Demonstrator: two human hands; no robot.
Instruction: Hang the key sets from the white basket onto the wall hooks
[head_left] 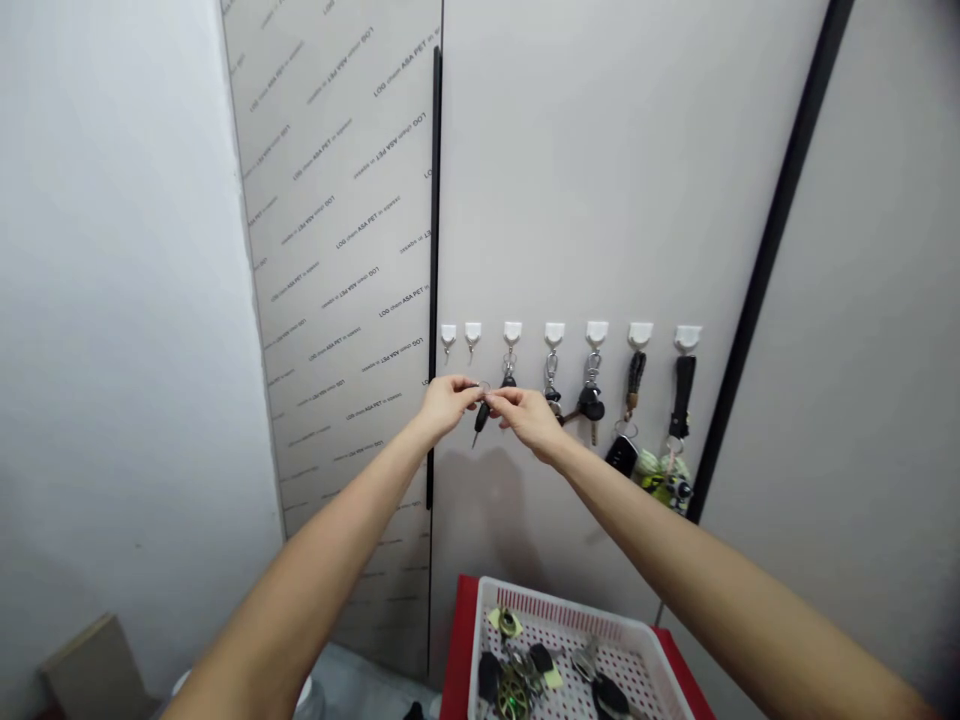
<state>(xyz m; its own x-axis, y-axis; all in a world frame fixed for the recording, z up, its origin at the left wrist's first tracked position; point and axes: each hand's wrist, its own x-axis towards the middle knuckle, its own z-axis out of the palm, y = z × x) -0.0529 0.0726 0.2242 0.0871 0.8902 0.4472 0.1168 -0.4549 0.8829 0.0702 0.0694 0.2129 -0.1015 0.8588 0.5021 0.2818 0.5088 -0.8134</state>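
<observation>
Presently, two hands are meeting at one black key [482,413] — the left hand [448,402] is pinching at its ring [484,386], the right hand [529,418] at its upper end, all fingers closing narrow. The key is pointing blade-down before the pale panel [600,180], below the hooks. Seven white hooks [554,333] are forming one row; the five rightmost are carrying key sets [592,405]. One basket [555,603] is holding several loose keys [611,694], count unclear. Two black strips [436,250] are edging the panel — open room is lying above the hooks and between hands and basket.
</observation>
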